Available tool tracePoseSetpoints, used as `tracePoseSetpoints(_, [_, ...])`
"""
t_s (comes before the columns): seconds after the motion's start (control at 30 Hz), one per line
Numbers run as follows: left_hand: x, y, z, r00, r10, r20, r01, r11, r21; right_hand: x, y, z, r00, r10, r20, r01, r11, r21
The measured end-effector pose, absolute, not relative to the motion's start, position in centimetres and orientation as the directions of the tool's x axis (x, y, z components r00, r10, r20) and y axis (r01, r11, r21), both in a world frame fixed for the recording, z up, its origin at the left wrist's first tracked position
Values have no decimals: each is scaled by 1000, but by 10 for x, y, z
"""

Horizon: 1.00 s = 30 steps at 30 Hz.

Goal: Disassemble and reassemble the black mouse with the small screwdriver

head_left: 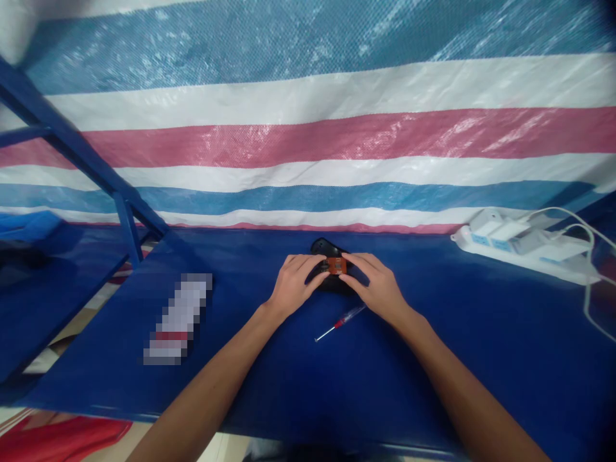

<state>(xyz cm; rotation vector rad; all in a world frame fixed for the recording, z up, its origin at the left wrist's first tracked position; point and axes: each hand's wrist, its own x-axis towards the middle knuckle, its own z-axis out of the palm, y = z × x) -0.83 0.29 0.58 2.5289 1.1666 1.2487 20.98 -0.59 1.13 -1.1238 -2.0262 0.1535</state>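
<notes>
An orange-brown circuit board [337, 265] is pinched between my two hands, over a black curved plastic shell [329, 246] on the blue surface. My left hand [297, 282] has its thumb and fingers at the board's left end, where a darker part shows. On the other end, my right hand [375, 282] grips with thumb and fingertips. Part of the shell is hidden behind the hands and board. Just below my right hand lies a screwdriver [339, 322] with a red and clear handle, its metal tip pointing down-left.
A white power strip [524, 253] with plugged-in chargers and white cables is at the back right. A blurred-out pale item [178, 321] lies on the left. Blue metal bars [86, 157] rise at the left, and a striped sheet [308, 141] hangs behind the blue table [289, 391].
</notes>
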Motion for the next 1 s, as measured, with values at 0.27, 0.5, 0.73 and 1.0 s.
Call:
tracePoseSetpoints(0.27, [-4,-2,5,236,775,586,497,-614,613,210,-7,18,-226,737,637,656,599,-460])
tracePoseSetpoints(0.5, [7,-10,6,52,849,526,376,-505,777,207,-10,22,-202,733,650,636,603,-482])
tracePoseSetpoints(0.73, [6,-12,7,58,823,565,398,-538,743,206,-12,21,-201,738,644,630,601,-492])
tracePoseSetpoints(1.0, [6,-11,8,80,844,531,376,-519,768,202,-16,27,-114,835,539,569,499,-653])
